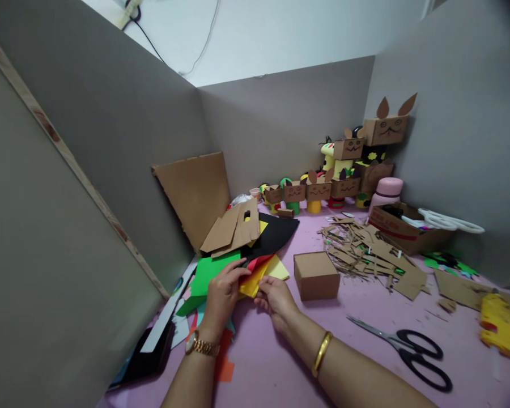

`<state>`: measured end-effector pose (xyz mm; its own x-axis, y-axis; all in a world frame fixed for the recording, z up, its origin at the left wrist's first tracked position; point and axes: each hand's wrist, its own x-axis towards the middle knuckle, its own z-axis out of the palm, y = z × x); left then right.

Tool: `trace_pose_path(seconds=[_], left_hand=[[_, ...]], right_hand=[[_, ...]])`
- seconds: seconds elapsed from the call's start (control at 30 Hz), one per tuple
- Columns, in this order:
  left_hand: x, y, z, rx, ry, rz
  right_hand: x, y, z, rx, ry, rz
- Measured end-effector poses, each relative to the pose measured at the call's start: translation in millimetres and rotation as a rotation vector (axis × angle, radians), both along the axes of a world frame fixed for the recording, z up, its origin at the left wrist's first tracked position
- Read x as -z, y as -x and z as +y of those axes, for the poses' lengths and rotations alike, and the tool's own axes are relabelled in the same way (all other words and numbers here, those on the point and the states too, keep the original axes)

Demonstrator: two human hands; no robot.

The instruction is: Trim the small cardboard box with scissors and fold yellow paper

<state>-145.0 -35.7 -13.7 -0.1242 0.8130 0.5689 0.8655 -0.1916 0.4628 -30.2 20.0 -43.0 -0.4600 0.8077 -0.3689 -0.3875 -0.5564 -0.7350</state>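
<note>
My left hand (223,294) rests on a fanned stack of coloured paper sheets (255,272) on the pink table, with its fingers curled over the red and yellow edges beside a green sheet (208,272). My right hand (276,297) pinches the near edge of the yellow sheets from the right. A black sheet (276,235) lies at the back of the stack under flat cardboard pieces (233,229). There is a gold watch on my left wrist and a gold bangle on the right one.
A small closed cardboard box (315,275) stands just right of my hands. Black-handled scissors (412,348) lie near the front, a yellow glue gun (501,326) at the far right. Cardboard scraps (365,249), an open box (408,226) and cardboard animal figures (348,170) fill the back corner. Grey partitions enclose the table.
</note>
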Motion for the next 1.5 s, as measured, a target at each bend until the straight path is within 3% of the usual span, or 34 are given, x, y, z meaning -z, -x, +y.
trace_pose_path(seconds=[0.5, 0.73, 1.13, 1.37, 1.5], left_hand=[[15.2, 3.3, 1.4, -0.029, -0.005, -0.03], [15.3, 2.2, 2.4, -0.16, -0.032, -0.138], [16.3, 6.6, 2.2, -0.29, -0.107, -0.239], [19.1, 7.2, 2.6, -0.265, -0.158, -0.178], [15.8, 5.3, -0.5, -0.155, -0.123, -0.04]], right_hand=[[-9.8, -5.5, -6.0, -0.032, -0.008, -0.021], [-8.2, -4.3, -7.0, -0.038, -0.016, -0.058], [-6.0, -3.2, -11.2, 0.088, -0.041, -0.036], [-6.4, -4.2, -10.3, 0.054, -0.039, -0.051], [-6.9, -4.0, -9.7, 0.038, -0.018, -0.081]])
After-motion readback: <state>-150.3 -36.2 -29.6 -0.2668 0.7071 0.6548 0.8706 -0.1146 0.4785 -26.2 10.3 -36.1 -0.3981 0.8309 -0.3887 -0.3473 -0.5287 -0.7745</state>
